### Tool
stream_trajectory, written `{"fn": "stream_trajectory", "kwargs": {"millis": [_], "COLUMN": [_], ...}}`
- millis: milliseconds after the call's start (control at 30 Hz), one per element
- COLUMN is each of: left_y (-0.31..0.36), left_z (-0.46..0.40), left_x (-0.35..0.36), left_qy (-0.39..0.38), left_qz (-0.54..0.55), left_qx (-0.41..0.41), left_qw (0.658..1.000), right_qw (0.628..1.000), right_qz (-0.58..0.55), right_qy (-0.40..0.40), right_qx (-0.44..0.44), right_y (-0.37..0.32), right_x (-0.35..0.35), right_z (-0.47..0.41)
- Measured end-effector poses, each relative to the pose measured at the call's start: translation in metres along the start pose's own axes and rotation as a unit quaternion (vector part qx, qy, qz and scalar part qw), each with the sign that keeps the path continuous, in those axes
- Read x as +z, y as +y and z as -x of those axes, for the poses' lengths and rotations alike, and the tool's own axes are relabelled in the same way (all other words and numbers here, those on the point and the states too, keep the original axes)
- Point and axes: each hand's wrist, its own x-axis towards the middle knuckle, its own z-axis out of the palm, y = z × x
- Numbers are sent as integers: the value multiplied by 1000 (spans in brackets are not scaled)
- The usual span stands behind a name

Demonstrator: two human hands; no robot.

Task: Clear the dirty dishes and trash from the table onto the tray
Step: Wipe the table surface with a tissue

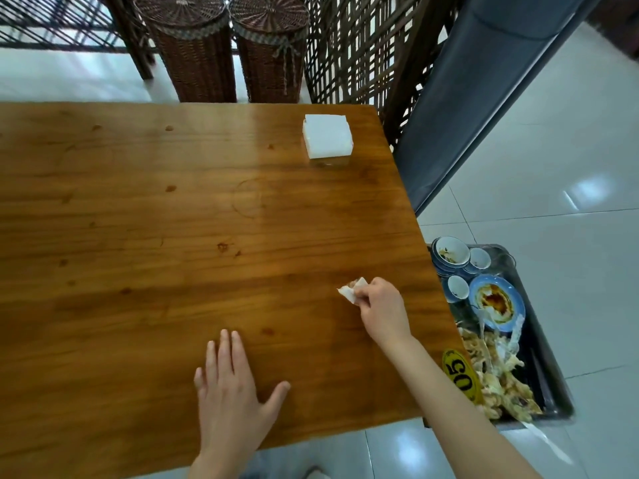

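Note:
My right hand (382, 307) pinches a crumpled white napkin (352, 291) just above the wooden table (173, 219), near its right edge. My left hand (231, 385) lies flat on the table near the front edge, fingers straight and spread. The dark tray (549, 368) sits beside the table's right edge, lower down. It holds a blue plate (498, 302) with sauce, stacked blue-and-white bowls (449, 255), small cups (480, 259) and a heap of food scraps and wrappers (498, 378).
A white napkin stack in a clear holder (327, 140) stands at the far right of the table. A yellow number tag (461, 375) marks the table's right corner. Two wicker baskets (224, 46) and a lattice screen stand behind; a grey bench (466, 98) is at right.

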Motion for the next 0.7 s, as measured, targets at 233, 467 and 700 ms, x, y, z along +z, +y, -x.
{"fn": "stream_trajectory", "kwargs": {"millis": [233, 467, 700], "left_y": [-2, -4, -3], "left_z": [2, 1, 1], "left_x": [9, 9, 8], "left_qy": [5, 9, 9], "left_qz": [-33, -29, -41], "left_qx": [5, 10, 15], "left_qw": [999, 999, 999], "right_qw": [995, 997, 996], "right_qz": [-7, -7, -2], "right_qy": [-54, 60, 56], "right_qx": [-87, 41, 70], "right_y": [13, 61, 67], "right_x": [-4, -41, -27], "right_z": [39, -2, 3]}}
